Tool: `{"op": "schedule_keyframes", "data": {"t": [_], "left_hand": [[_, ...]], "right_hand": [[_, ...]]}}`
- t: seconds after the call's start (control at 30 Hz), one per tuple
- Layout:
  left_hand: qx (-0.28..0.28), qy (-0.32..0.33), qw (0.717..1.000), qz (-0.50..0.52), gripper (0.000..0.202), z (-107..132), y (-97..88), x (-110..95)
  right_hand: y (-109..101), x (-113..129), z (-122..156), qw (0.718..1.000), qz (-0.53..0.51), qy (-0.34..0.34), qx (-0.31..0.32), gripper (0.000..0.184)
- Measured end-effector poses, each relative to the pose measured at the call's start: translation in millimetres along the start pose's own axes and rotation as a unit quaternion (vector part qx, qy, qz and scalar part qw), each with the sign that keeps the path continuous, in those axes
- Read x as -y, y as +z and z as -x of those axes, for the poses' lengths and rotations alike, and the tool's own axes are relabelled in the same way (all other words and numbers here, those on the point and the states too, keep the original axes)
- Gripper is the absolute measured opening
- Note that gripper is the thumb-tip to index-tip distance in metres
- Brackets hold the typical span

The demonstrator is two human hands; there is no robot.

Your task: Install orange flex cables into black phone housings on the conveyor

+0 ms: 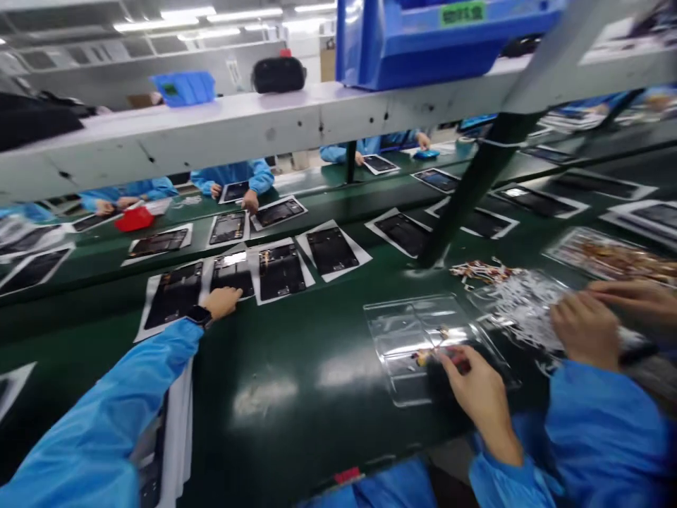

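Observation:
My left hand [222, 303], with a dark watch at the wrist, reaches across the green bench. Its closed fingers are at the near edge of a dark tablet panel [230, 268] in a row of similar panels on white sheets. To the right, my right hand [479, 388] pinches a small dark-red part [459, 360] above a clear plastic tray [399, 384]. A few small yellow and red pieces [423, 356] lie in the tray by the fingertips. The part's exact kind is blurred and partly covered by the fingers.
A co-worker's hands [587, 324] work close on the right, by a heap of white strips [523, 303]. Overhead runs a white shelf [238, 127] with a blue bin [423, 49]. A dark slanted post [465, 190] stands on the bench. A stack of sheets [183, 430] lies under my left arm.

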State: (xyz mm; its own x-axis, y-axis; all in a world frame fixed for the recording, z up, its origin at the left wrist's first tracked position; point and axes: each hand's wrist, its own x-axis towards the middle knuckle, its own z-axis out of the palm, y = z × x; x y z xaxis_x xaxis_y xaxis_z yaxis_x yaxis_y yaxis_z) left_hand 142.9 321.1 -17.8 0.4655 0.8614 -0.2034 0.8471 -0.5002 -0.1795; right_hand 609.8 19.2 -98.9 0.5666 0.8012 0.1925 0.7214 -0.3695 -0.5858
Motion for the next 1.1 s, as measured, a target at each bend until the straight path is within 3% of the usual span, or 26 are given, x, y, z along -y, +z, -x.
{"op": "schedule_keyframes", "data": {"t": [0.13, 0.27, 0.33, 0.4, 0.47, 0.53, 0.6, 0.7, 0.77, 0.83, 0.93, 1.03, 1.1], "left_hand": [[0.002, 0.024, 0.999, -0.043, 0.027, 6, -10.3, 9], [-0.033, -0.008, 0.997, -0.068, 0.019, 31, -53.3, 24], [-0.058, -0.029, 0.995, -0.074, 0.014, 55, -77.6, 10], [-0.059, -0.026, 0.996, -0.068, 0.014, 87, -91.9, -27], [-0.021, 0.001, 0.999, -0.036, 0.015, 123, -88.9, -85], [0.003, 0.114, 0.993, 0.007, 0.019, 154, -67.8, -151], [0.001, 0.222, 0.975, 0.024, 0.020, 176, -35.5, -212], [0.021, 0.311, 0.949, 0.055, 0.016, 189, 9.3, -269], [0.056, 0.316, 0.943, 0.085, 0.016, 188, 22.9, -278], [0.079, 0.283, 0.944, 0.150, 0.017, 183, 20.0, -269], [0.015, 0.176, 0.918, 0.354, 0.046, 174, -1.7, -247], [-0.055, 0.078, 0.813, 0.574, 0.068, 164, -14.7, -243], [-0.048, 0.044, 0.738, 0.672, 0.056, 159, -8.7, -251]], "right_hand": [[-10, -6, 7, 1.000, -0.007, -0.016, 0.011, 0.037], [9, 9, 15, 0.995, -0.002, -0.081, 0.051, 0.035], [20, 16, 14, 0.994, 0.022, -0.092, 0.052, 0.034], [28, 18, 10, 0.993, 0.046, -0.094, 0.053, 0.035], [31, 15, 4, 0.991, 0.065, -0.108, 0.052, 0.037], [27, 12, -2, 0.987, 0.095, -0.129, 0.030, 0.038], [15, 10, -8, 0.980, 0.132, -0.149, -0.010, 0.040], [-17, 15, -18, 0.971, 0.144, -0.175, -0.072, 0.042], [-41, 27, -21, 0.973, 0.102, -0.189, -0.089, 0.043], [-60, 44, -17, 0.977, 0.035, -0.195, -0.081, 0.040], [-67, 79, -1, 0.977, -0.093, -0.189, 0.001, 0.033], [-46, 120, 13, 0.949, -0.196, -0.148, 0.196, 0.029], [-24, 149, 15, 0.907, -0.235, -0.122, 0.327, 0.028]]}}
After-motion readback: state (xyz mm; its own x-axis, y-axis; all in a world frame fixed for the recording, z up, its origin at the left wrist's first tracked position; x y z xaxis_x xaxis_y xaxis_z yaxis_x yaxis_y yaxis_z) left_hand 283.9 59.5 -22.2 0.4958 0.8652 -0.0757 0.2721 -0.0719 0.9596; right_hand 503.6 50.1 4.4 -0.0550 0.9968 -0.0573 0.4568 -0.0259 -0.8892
